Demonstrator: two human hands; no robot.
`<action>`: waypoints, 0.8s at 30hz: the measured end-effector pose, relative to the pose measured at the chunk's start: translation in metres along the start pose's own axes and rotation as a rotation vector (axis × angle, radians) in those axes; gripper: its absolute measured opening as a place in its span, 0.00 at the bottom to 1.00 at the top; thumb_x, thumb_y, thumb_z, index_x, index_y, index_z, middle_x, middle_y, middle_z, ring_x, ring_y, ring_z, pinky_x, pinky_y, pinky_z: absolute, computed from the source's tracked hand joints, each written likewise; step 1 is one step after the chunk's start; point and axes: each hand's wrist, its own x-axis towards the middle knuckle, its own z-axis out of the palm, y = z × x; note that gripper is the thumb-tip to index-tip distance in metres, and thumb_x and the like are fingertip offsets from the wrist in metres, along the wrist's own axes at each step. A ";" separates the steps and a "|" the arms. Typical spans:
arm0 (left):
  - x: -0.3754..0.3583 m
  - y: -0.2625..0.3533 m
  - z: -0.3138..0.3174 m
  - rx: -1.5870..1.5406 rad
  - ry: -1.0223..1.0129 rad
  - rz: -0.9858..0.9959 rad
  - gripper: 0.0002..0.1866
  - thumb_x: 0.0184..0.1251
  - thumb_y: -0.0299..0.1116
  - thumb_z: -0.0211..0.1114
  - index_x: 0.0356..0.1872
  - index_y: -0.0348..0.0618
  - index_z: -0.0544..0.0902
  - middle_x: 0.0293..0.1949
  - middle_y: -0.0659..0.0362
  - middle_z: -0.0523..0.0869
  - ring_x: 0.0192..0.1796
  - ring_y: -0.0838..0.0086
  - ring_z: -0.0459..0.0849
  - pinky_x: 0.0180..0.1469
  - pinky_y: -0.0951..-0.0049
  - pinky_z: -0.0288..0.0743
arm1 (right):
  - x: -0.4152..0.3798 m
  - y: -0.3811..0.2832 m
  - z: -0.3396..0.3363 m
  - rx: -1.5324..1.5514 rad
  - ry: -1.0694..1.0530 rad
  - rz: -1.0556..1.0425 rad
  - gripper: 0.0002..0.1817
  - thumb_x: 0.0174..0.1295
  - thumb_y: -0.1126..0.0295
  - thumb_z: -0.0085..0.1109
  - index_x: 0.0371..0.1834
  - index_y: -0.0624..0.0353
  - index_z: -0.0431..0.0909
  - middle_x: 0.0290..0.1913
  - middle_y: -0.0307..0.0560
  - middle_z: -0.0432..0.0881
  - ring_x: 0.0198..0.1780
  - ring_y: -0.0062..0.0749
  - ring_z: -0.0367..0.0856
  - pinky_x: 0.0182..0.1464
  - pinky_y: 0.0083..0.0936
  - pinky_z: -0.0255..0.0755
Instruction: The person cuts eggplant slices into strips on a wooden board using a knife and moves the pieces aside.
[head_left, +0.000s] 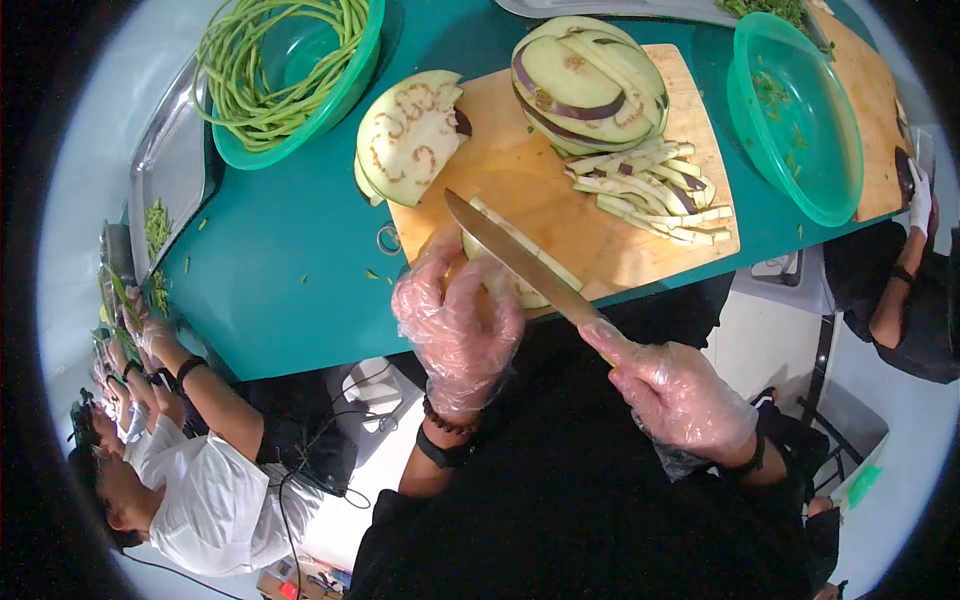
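My right hand point(685, 395), in a clear plastic glove, grips a kitchen knife point(525, 262) by its handle. The blade lies slantwise over a pale eggplant slice point(548, 262) near the front edge of the wooden cutting board point(490, 130). My left hand point(460, 310), gloved the same way, has its fingers curled onto the eggplant left of the blade; the part beneath them is hidden. Cut eggplant strips point(655, 195) lie at the board's right. Behind them rests a stack of round eggplant slices point(590, 85). More eggplant slices point(405, 135) overhang the board's left edge.
A green basin point(345, 115) of long beans stands at the back left, beside a metal tray point(165, 185). At the right is another green basin point(800, 110) with scraps, near a second cutting board point(865, 110). People point(205, 490) work at the left; another person's gloved hand point(919, 195) is far right.
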 end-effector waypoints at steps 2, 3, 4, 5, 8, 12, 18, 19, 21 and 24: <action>-0.002 -0.002 0.002 -0.015 0.007 -0.009 0.28 0.45 0.27 0.78 0.53 0.46 0.83 0.59 0.47 0.82 0.56 0.48 0.81 0.58 0.50 0.73 | -0.001 -0.001 -0.002 -0.021 -0.022 0.012 0.36 0.73 0.76 0.59 0.83 0.38 0.66 0.38 0.66 0.85 0.35 0.67 0.85 0.39 0.51 0.81; -0.002 -0.002 0.002 -0.027 -0.012 -0.024 0.28 0.45 0.27 0.78 0.52 0.46 0.83 0.59 0.47 0.82 0.56 0.48 0.81 0.58 0.49 0.73 | -0.002 -0.001 -0.003 -0.031 -0.033 0.018 0.36 0.73 0.76 0.59 0.83 0.38 0.66 0.38 0.66 0.85 0.36 0.67 0.85 0.39 0.50 0.81; -0.002 -0.002 0.002 -0.037 -0.030 -0.040 0.28 0.45 0.27 0.78 0.52 0.46 0.83 0.58 0.47 0.82 0.56 0.48 0.81 0.58 0.49 0.73 | -0.002 -0.001 -0.003 -0.034 -0.033 0.012 0.36 0.72 0.76 0.59 0.83 0.38 0.66 0.39 0.66 0.86 0.36 0.67 0.85 0.39 0.50 0.82; -0.002 -0.002 0.001 -0.048 -0.049 -0.057 0.27 0.45 0.27 0.78 0.52 0.45 0.83 0.58 0.47 0.82 0.56 0.48 0.81 0.58 0.49 0.73 | -0.001 -0.001 -0.002 -0.037 -0.033 0.008 0.35 0.72 0.76 0.59 0.82 0.38 0.66 0.40 0.65 0.86 0.36 0.67 0.85 0.40 0.50 0.82; -0.002 -0.003 0.002 -0.055 -0.032 -0.035 0.27 0.45 0.27 0.78 0.51 0.45 0.83 0.58 0.47 0.82 0.56 0.48 0.81 0.58 0.49 0.73 | 0.001 -0.008 -0.004 -0.032 -0.042 0.037 0.32 0.73 0.78 0.56 0.80 0.48 0.69 0.39 0.64 0.84 0.29 0.56 0.82 0.37 0.40 0.78; -0.001 0.000 0.001 -0.002 0.002 -0.010 0.27 0.46 0.27 0.78 0.52 0.46 0.83 0.58 0.47 0.82 0.56 0.48 0.82 0.57 0.49 0.73 | 0.000 0.007 0.004 -0.017 0.055 -0.069 0.35 0.72 0.76 0.59 0.82 0.38 0.68 0.44 0.64 0.87 0.36 0.66 0.86 0.39 0.47 0.83; 0.001 0.002 0.001 -0.026 0.008 -0.006 0.26 0.48 0.27 0.78 0.52 0.46 0.82 0.58 0.48 0.83 0.56 0.49 0.83 0.57 0.50 0.74 | -0.002 0.006 -0.001 -0.016 0.018 -0.026 0.35 0.73 0.75 0.58 0.83 0.37 0.67 0.43 0.64 0.86 0.32 0.64 0.85 0.38 0.44 0.81; 0.002 0.002 0.000 -0.029 0.004 -0.006 0.26 0.48 0.27 0.78 0.53 0.46 0.82 0.58 0.48 0.83 0.56 0.49 0.83 0.57 0.50 0.74 | -0.003 0.006 -0.001 -0.019 0.012 -0.024 0.35 0.73 0.76 0.58 0.83 0.37 0.67 0.43 0.64 0.86 0.32 0.64 0.85 0.38 0.44 0.81; 0.002 0.002 0.000 -0.031 0.004 -0.003 0.26 0.49 0.26 0.78 0.53 0.46 0.82 0.58 0.48 0.83 0.56 0.49 0.83 0.57 0.50 0.74 | -0.004 0.006 -0.002 -0.024 0.000 -0.021 0.35 0.73 0.76 0.58 0.83 0.37 0.67 0.43 0.64 0.86 0.33 0.64 0.85 0.38 0.43 0.81; 0.003 0.001 0.001 -0.030 0.010 0.003 0.26 0.49 0.26 0.77 0.53 0.46 0.82 0.58 0.48 0.83 0.57 0.49 0.83 0.57 0.50 0.74 | -0.002 -0.008 -0.009 -0.020 -0.054 0.090 0.29 0.72 0.81 0.56 0.78 0.57 0.72 0.53 0.65 0.86 0.34 0.53 0.85 0.41 0.33 0.78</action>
